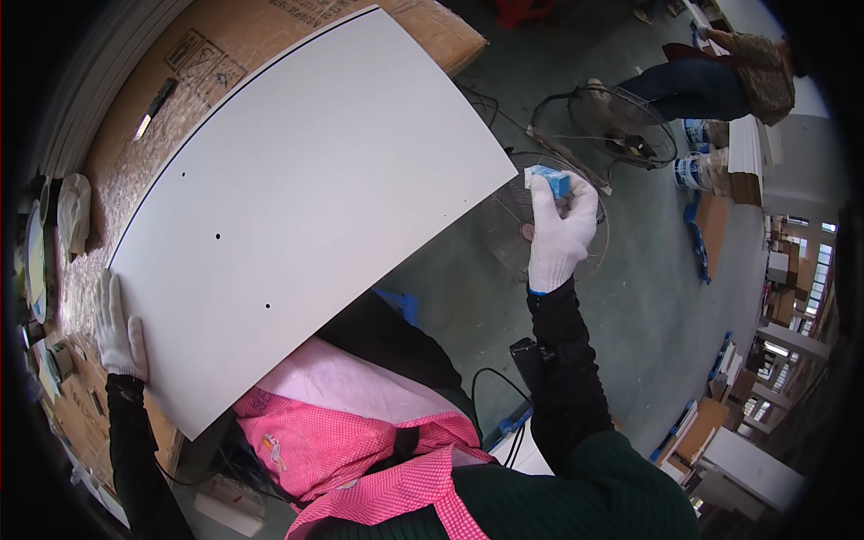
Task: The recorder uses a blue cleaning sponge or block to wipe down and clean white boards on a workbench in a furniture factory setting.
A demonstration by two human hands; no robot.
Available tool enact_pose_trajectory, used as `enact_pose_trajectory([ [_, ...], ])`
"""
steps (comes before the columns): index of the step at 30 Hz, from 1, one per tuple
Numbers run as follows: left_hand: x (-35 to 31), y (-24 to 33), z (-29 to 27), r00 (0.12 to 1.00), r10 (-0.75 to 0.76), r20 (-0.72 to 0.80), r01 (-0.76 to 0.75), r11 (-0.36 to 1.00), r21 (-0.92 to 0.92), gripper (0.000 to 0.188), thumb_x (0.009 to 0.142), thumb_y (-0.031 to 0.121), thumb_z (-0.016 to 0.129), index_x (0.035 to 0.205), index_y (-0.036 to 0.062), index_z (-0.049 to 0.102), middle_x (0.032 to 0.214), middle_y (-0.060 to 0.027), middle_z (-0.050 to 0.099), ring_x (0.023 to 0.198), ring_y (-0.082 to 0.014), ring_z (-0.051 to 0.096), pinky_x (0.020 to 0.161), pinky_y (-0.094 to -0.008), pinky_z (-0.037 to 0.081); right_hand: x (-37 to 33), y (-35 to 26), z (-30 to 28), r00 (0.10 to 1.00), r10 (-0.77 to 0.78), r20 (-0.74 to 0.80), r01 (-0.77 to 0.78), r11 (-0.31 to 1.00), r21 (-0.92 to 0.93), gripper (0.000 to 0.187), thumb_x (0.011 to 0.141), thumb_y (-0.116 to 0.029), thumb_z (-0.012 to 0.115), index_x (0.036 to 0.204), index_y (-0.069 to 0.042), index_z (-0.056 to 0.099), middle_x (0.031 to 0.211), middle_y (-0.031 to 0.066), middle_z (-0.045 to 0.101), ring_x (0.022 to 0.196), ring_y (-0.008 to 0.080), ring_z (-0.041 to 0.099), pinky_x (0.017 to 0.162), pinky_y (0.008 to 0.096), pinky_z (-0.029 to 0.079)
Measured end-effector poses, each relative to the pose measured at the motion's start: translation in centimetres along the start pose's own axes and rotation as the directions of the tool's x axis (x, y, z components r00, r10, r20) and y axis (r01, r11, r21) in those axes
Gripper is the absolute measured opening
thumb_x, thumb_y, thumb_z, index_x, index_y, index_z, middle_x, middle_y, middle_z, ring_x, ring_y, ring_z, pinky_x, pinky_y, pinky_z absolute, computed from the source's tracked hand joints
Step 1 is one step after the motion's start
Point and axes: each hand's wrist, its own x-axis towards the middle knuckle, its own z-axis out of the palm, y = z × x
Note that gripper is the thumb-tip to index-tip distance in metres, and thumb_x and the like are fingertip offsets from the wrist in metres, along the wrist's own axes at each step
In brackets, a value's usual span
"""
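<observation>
1. I see the right hand [565,229] pinching a blue block [560,185] just beside a corner of the white panel [315,189]; a loose pinch could drop it.
2. The left hand [120,342] rests open at the panel's edge; the panel overhangs the cardboard [216,45], so uneven pressure might tip it.
3. Smooth, curved-edged panel; boxy block.

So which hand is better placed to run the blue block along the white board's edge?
Likely the right hand: it pinches the blue block close to one corner of the white board, while the left hand touches the board's opposite end.
</observation>
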Motion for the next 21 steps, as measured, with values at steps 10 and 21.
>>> enact_pose_trajectory([
  [10, 0.1, 0.1, -0.1, 0.999, 0.024, -0.027, -0.025, 0.999, -0.025, 0.07, 0.102, 0.045, 0.03, 0.156, 0.0015, 0.027, 0.161, -0.0229, 0.027, 0.15, -0.0407, 0.023, 0.122, -0.0504, 0.019, -0.4, -0.3, 0.1, 0.994, -0.077, 0.083, 0.076, 0.997, 0.008, 0.038, 0.082, -0.012, 0.082, 0.111, -0.001, 0.059, 0.098, 0.0009, 0.062, 0.08, 0.0066, 0.055, 0.074, 0.0245, 0.049],
  [21, 0.0, -0.2, 0.4, 1.0, 0.005, -0.016, -0.005, 1.0, -0.02, 0.071, 0.102, 0.048, 0.03, 0.157, 0.0024, 0.026, 0.161, -0.0222, 0.026, 0.15, -0.0398, 0.023, 0.122, -0.0502, 0.019, -0.7, -0.7, -0.1, 0.995, -0.099, 0.014, 0.099, 0.995, -0.021, 0.038, 0.082, -0.013, 0.083, 0.109, -0.001, 0.06, 0.094, -0.0002, 0.06, 0.078, 0.0059, 0.052, 0.073, 0.0237, 0.047],
])
